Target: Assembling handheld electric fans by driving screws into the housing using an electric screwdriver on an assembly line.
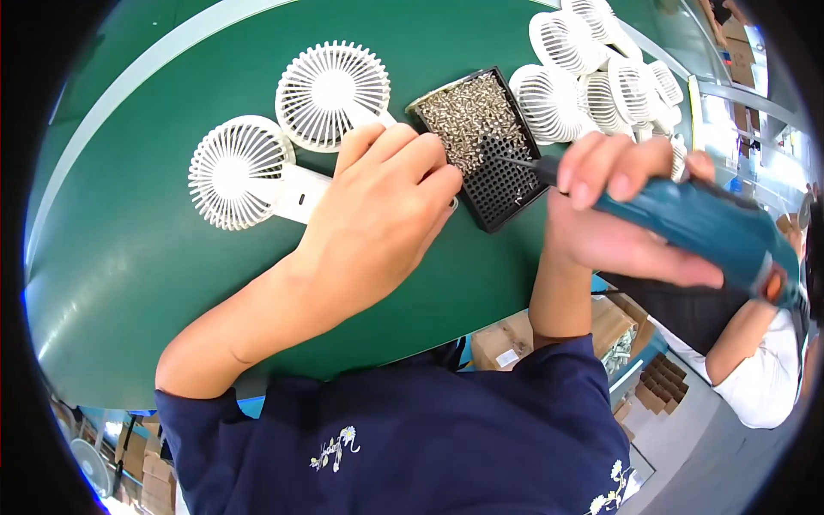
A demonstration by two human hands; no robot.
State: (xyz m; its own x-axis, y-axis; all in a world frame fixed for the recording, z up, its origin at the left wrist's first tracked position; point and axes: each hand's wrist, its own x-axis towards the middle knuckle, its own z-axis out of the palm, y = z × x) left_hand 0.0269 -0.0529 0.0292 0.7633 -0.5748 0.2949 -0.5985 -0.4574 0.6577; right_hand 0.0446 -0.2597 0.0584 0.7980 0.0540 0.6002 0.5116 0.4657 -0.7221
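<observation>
My left hand [378,210] is closed over the handles of two white handheld fans lying on the green table. One fan [333,93] has its round slatted head farther off; the other fan [236,176] lies nearer and to the left. The palm and fingers hide most of both handles. My right hand [618,197] grips a teal electric screwdriver [687,225], slightly blurred. Its thin bit points left, over a black perforated tray [491,190]. Small silvery screws [470,112] are heaped in the tray's far part, with a few loose ones at the near end.
A pile of white handheld fans [592,81] sits at the far right of the green table [129,283]. Beyond the right edge another person [755,369] in a white sleeve is close by. Cardboard boxes [502,342] stand below the table edge.
</observation>
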